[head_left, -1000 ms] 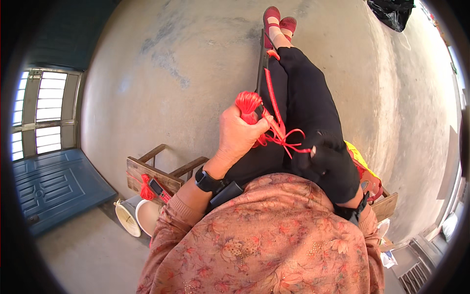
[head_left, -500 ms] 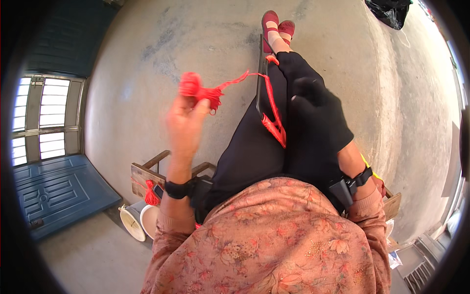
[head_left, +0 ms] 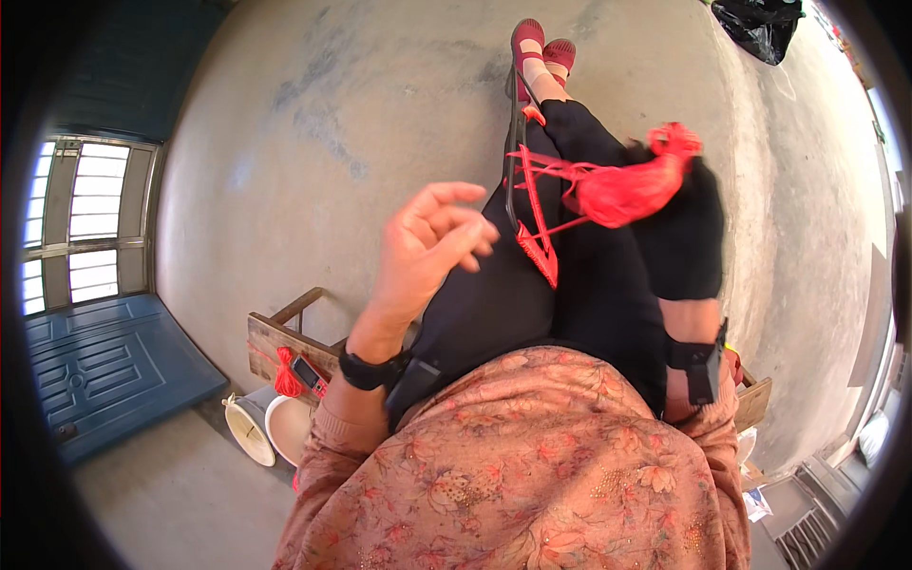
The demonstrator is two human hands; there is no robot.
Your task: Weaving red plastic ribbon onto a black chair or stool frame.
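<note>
My right hand (head_left: 689,214), in a black glove, is closed on a bundle of red cord (head_left: 627,193) above my right thigh. The bundle is smeared by motion. Strands of cord run from it leftward to a thin black frame (head_left: 510,195) that lies along my legs. Red cord wrapping (head_left: 539,255) covers the near end of this frame, and a small red patch shows toward its far end. My bare left hand (head_left: 432,237) hovers left of the frame, fingers loosely curled and apart, holding nothing.
A wooden bench (head_left: 275,350) is under me; on its left end lie another red cord bundle (head_left: 288,375) and a phone (head_left: 309,373). Two pale buckets (head_left: 249,432) stand below. A blue door panel (head_left: 119,375) is at left, a black plastic bag (head_left: 757,28) far right.
The red cord bundle has passed from my left hand over the frame to my right hand. My left hand has let go and come nearer the frame. My right hand has shifted right.
</note>
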